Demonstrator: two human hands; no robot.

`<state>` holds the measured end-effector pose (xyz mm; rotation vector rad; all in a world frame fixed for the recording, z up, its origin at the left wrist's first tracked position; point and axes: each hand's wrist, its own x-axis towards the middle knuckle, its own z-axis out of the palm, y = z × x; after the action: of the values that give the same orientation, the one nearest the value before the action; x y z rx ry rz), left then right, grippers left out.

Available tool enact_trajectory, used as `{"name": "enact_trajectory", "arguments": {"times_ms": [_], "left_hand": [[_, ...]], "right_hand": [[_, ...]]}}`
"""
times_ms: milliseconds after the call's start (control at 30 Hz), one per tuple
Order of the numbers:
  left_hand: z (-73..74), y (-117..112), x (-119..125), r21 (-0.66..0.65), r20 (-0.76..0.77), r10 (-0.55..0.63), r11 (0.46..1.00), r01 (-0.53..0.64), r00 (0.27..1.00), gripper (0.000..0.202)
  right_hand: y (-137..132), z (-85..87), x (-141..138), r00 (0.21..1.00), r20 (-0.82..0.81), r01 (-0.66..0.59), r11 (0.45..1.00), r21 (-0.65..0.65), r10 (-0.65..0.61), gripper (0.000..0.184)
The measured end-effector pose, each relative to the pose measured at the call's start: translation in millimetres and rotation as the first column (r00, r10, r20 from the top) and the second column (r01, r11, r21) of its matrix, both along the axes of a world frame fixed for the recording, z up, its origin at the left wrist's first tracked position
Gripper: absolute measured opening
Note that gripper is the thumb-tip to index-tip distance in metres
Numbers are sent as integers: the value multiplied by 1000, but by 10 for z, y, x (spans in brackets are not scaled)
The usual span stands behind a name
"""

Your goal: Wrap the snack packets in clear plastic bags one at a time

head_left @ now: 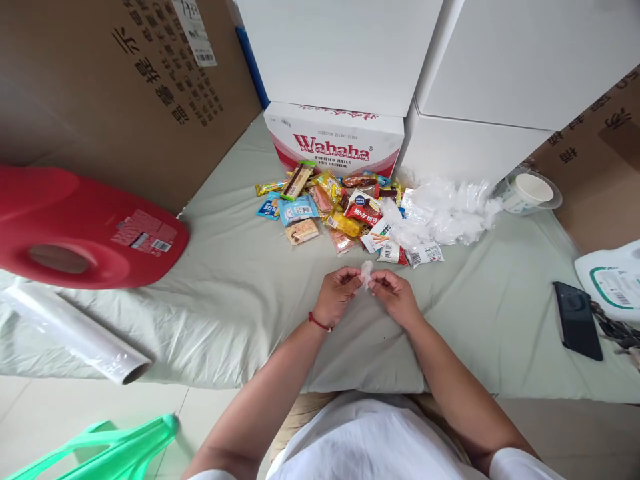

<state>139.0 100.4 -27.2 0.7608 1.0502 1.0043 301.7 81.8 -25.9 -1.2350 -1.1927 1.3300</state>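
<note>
My left hand and my right hand meet above the pale green sheet, fingers pinched on a small crumpled clear plastic bag held between them. A red string circles my left wrist. Just beyond the hands lies a pile of wrapped snacks in many colours. To its right sits a heap of clear plastic bags.
A Wahaha carton and white boxes stand behind the pile, a brown carton at left. A red jug and a film roll lie left. A paper cup, a black phone and a white jug lie right.
</note>
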Motion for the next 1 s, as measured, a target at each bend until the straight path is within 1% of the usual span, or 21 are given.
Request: {"name": "enact_trajectory", "arguments": {"times_ms": [67,100,200,267,333,400,467,533,567,600,667,700,733,767,800,833,867,900,933,967,1000], "left_hand": [[14,4,-14,11,26,13,1000,-13,1000,42],[24,13,-26,8,56,24,1000,-25,998,42],[59,54,-83,-46,170,73,997,-66,983,42],[83,78,-125,-82,231,89,994,-71,969,43],[104,80,-152,-93,279,69,995,-44,958,41],[117,57,-152,-81,323,41,997,-15,946,39],[119,22,-129,-50,347,7,999,11,938,45],[105,-4,-97,-5,304,-39,999,43,952,57],[92,-8,-84,15,247,-52,999,50,968,62],[75,-6,-76,29,178,-48,999,44,983,62],[37,17,-74,46,53,9,999,-11,999,48],[18,33,-79,57,13,49,997,-50,999,43],[2,48,-85,71,-10,86,994,-85,996,42],[-11,60,-90,89,-19,111,990,-109,994,41],[-21,67,-92,110,-21,129,986,-126,991,40],[-26,69,-90,130,-21,141,982,-137,990,39],[-26,66,-85,146,-17,147,979,-143,989,38],[-22,59,-79,160,-11,147,977,-143,989,38],[-15,50,-73,172,-3,143,975,-140,990,36],[-6,41,-69,183,4,140,973,-138,990,35],[5,33,-68,188,14,141,972,-141,990,33]], "right_hand": [[26,18,44,987,-153,43,995,-88,-56,28],[38,32,76,966,-241,64,989,-132,-95,29],[72,83,189,859,-465,99,961,-257,-213,30],[90,112,257,795,-551,85,946,-313,-254,28],[104,131,300,752,-601,54,934,-353,-271,27],[112,140,312,727,-625,35,925,-379,-284,27],[119,140,304,715,-632,44,921,-386,-299,27],[129,130,296,715,-630,55,922,-383,-303,28],[136,120,300,720,-625,56,923,-382,-302,30],[143,108,310,730,-615,54,922,-382,-298,31],[147,86,346,784,-549,75,923,-378,-289,34],[139,80,366,827,-476,128,925,-357,-299,34],[123,80,382,871,-371,214,929,-303,-322,33],[98,88,389,903,-242,310,928,-204,-355,32],[65,102,384,917,-104,380,923,-61,-385,30],[27,121,362,920,26,388,916,100,-392,30],[-12,142,324,919,146,325,914,243,-365,32],[-48,161,272,917,262,204,917,343,-302,35],[-78,176,210,904,367,61,916,396,-218,37],[-100,187,147,881,453,-74,906,416,-136,35],[-111,193,91,855,513,-174,891,420,-75,30]]}}
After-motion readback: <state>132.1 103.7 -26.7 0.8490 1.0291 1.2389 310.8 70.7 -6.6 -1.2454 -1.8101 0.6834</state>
